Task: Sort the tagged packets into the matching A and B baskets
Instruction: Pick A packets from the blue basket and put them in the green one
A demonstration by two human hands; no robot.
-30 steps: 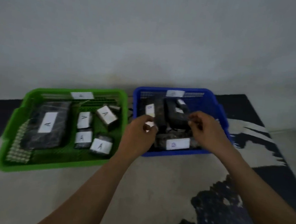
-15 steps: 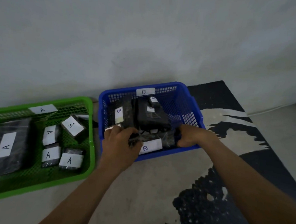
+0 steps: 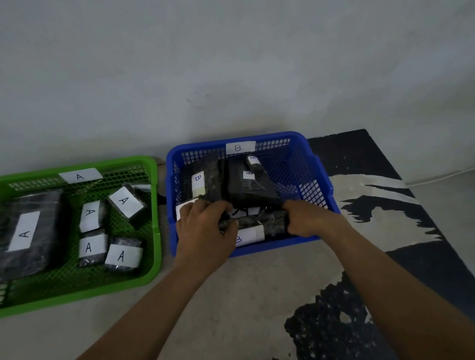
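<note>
Both hands are down in the blue basket (image 3: 296, 167), at its near wall: the left hand (image 3: 203, 231) and the right hand (image 3: 308, 218) each have a grip clamped on one end of a long dark packet (image 3: 258, 222) (white B tag (image 3: 250, 234) showing between them). Just beside it on the floor (image 3: 251, 293), the green basket (image 3: 157, 239) holds 5 packets tagged A (image 3: 125, 200).

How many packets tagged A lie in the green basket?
5, all in the green basket: large packet at left, middle packet, back-right packet, front-middle packet, front-right packet. More could hide beneath them.
</note>
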